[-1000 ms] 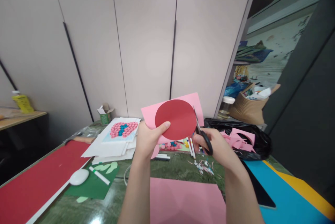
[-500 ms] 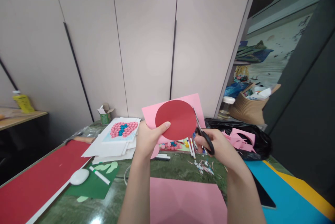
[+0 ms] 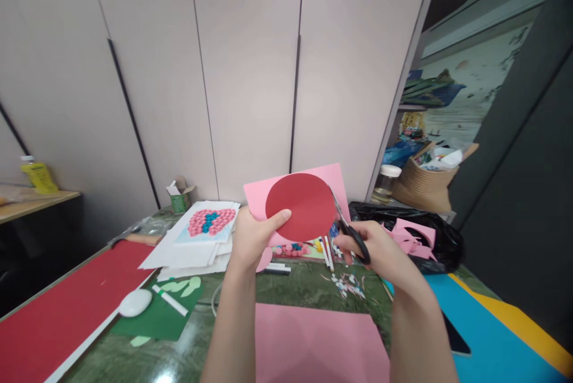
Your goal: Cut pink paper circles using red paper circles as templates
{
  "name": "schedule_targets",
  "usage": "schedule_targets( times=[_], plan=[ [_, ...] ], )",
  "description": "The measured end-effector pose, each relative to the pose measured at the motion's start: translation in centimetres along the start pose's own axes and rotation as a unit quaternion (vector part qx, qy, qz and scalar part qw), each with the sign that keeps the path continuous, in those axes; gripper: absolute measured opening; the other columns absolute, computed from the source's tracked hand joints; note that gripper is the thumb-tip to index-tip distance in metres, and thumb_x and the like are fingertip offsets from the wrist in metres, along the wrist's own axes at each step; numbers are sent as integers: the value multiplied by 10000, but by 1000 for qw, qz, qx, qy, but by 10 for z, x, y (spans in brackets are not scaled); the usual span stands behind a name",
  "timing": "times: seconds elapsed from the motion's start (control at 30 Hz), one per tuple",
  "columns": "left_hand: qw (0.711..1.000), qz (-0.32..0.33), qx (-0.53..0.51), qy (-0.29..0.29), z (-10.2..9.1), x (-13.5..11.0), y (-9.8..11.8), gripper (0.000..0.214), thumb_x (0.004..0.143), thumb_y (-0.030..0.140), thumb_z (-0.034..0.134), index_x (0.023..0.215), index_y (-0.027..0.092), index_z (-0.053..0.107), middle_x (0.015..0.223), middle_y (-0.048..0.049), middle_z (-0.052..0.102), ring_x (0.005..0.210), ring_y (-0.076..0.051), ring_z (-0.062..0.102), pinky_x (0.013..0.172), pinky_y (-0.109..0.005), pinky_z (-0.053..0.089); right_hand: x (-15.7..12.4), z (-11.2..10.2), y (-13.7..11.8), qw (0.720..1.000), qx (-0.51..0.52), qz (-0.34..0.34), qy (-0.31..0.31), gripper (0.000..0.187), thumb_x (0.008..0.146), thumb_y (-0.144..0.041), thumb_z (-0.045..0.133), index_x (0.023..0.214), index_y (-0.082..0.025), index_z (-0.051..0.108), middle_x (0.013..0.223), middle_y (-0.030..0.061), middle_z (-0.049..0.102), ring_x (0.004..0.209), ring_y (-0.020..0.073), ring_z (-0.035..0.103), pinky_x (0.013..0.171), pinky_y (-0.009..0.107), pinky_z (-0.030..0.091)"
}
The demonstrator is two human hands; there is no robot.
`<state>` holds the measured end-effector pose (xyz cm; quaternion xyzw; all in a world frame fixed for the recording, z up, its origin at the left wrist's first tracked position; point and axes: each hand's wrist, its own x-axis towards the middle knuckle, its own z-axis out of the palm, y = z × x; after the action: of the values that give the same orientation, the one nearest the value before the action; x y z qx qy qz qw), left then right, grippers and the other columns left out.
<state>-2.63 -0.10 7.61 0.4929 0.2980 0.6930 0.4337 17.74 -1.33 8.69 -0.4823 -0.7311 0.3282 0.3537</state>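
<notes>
My left hand (image 3: pixel 253 234) pinches a red paper circle (image 3: pixel 301 207) laid over a pink paper sheet (image 3: pixel 336 175), thumb on top of the red. Both papers are held up above the table. In my right hand (image 3: pixel 371 246) are black-handled scissors (image 3: pixel 353 237), their blades at the right edge of the red circle, against the pink sheet. Whether the blades are fully closed cannot be made out. A larger pink sheet (image 3: pixel 320 341) lies on the table below, between my forearms.
Left are a white mouse (image 3: pixel 135 303), a green sheet (image 3: pixel 152 326) with a marker (image 3: pixel 170 300), and stacked white papers (image 3: pixel 188 255). Paper scraps (image 3: pixel 348 284) and white pens (image 3: pixel 329 252) lie mid-table. Right are a black bag (image 3: pixel 452 246) of pink offcuts and blue card (image 3: pixel 487 335).
My right hand and the scissors have shifted slightly right and the scissor handles have tilted a little. My left hand still holds the papers in nearly the same place.
</notes>
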Motion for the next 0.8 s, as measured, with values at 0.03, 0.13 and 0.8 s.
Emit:
schedule_targets(
  times=[0.03,0.13,0.8],
  plan=[
    [1000,-1,3,-3,0,0,0,354,600,241,732,920,102,678,935,-129,699,848,-262,650,740,-356,531,-1,-1,1,1000,-4,2,0,363,741,-399,545,478,-153,496,416,-45,402,399,68,302,405,215,206],
    [1000,-4,14,-12,-1,0,-2,329,603,243,732,895,99,683,931,-133,698,850,-266,648,741,-362,533,-3,-5,6,1000,-20,8,-3,388,747,-413,546,465,-150,501,414,-43,382,408,71,302,413,221,196],
    [999,-18,8,-42,1,0,-6,318,625,211,723,920,103,677,948,-119,697,859,-257,648,747,-350,538,-8,-17,9,998,-60,-20,-19,370,769,-329,538,446,-152,502,447,-5,500,468,99,424,491,223,302]
  ],
)
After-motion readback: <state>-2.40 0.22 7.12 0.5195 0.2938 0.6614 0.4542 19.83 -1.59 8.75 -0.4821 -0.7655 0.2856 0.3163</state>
